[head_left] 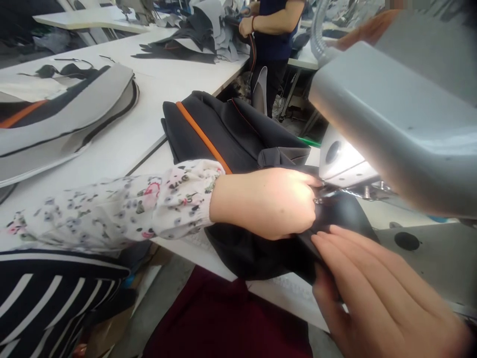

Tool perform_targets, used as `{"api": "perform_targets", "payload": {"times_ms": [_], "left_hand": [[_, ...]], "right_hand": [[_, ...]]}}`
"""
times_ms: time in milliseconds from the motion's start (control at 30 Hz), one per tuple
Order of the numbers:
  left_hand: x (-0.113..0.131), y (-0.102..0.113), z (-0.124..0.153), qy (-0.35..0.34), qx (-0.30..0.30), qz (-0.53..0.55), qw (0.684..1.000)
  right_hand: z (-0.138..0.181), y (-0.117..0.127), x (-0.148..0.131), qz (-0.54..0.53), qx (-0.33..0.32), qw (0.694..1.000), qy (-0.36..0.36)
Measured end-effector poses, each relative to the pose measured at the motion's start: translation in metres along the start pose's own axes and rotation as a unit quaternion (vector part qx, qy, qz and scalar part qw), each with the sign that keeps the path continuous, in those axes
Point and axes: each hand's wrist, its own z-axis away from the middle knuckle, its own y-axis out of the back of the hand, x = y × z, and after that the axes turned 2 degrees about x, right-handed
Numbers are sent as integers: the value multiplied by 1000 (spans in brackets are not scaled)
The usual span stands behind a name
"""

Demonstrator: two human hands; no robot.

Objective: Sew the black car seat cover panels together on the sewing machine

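Note:
A black piece of sheet material (212,130) with an orange stripe lies bunched across the table and under the head of a sewing machine (395,109). My left hand (272,201) is closed on the material beside the lit needle area, its index finger stretched toward the presser foot (323,191). Closer to me, my right hand (376,278) grips the near edge of the same material, fingers on top and thumb below. The needle tip itself is hidden behind my left hand and the machine.
Grey and black sewn panels (70,117) lie stacked on the white table (160,64) at left. Loose dark and grey cut pieces (201,37) are piled farther back. Beyond the table's edge a co-worker in dark clothes (274,37) holds orange-edged material. Another sewing machine (136,10) stands far behind.

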Motion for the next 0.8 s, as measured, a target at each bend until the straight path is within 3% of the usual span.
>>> {"api": "perform_targets", "payload": {"times_ms": [100,167,367,533,800], "left_hand": [[-7,2,-2,-100,-66,0,993],[-10,2,-2,-104,-65,2,992],[-7,-11,5,-76,32,17,996],[5,-21,8,-46,67,-5,997],[55,-50,5,86,169,-81,979]], "right_hand": [[-4,-2,5,8,-9,1000,4],[-7,-3,8,6,-22,1000,6],[-10,-8,17,-17,-47,998,-34],[-14,-10,24,-17,-59,997,-39],[-17,-15,34,-4,-53,998,-42]]}}
